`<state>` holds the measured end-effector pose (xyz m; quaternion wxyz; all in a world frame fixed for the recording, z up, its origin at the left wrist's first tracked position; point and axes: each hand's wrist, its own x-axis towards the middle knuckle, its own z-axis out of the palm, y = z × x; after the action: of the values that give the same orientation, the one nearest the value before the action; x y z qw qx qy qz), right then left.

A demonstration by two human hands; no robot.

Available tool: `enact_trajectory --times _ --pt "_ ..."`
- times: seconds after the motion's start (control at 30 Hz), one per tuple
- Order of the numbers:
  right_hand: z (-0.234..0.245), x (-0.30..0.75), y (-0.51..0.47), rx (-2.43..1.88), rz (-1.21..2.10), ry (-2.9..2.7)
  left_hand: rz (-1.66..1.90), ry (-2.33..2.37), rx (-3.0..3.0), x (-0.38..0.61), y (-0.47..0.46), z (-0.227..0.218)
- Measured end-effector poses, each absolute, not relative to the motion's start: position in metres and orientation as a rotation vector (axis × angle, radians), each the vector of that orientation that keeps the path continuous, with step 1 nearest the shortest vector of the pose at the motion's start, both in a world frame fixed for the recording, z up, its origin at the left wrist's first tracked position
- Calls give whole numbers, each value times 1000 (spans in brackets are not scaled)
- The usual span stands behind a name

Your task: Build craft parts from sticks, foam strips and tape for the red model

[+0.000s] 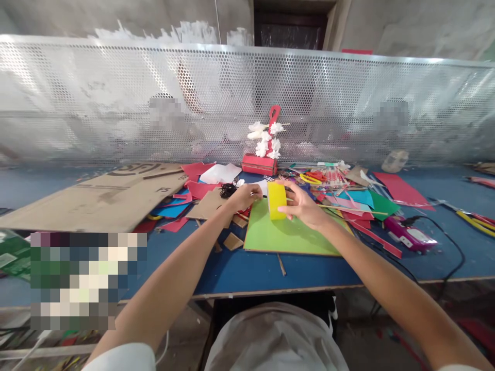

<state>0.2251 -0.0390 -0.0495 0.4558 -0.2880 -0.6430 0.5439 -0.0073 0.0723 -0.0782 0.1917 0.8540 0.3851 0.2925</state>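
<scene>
My right hand (302, 205) grips a yellow roll of tape (277, 200) upright above a light green sheet (286, 234) lying on the blue table (247, 270). My left hand (244, 197) is closed in a pinch just left of the roll, at the end of a thin strip that runs to the roll; what it pinches is too small to name. A thin wooden stick (348, 208) lies across the papers to the right of my right hand.
A large cardboard sheet (104, 198) covers the table's left. Coloured paper scraps (359, 198), a red stand with white flowers (265, 149) and a pink glue gun (408, 234) with a black cable lie behind and right. A perforated metal screen (247, 103) closes the far edge.
</scene>
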Motion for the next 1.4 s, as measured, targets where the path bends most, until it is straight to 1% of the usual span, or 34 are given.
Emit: enact_trajectory --times 0.3,0.67,1.0,1.4 --pt "-53 218 -36 -784 1235 -1428 834 1057 2432 -6 75 -80" --pt "-51 216 -36 -681 1195 -1420 799 920 2435 -6 75 -80" --pt "-49 220 -30 -834 1118 -1252 734 899 2459 -4 68 -75" --pt "-51 224 -23 -816 1194 -1219 688 933 2478 -1 61 -71"
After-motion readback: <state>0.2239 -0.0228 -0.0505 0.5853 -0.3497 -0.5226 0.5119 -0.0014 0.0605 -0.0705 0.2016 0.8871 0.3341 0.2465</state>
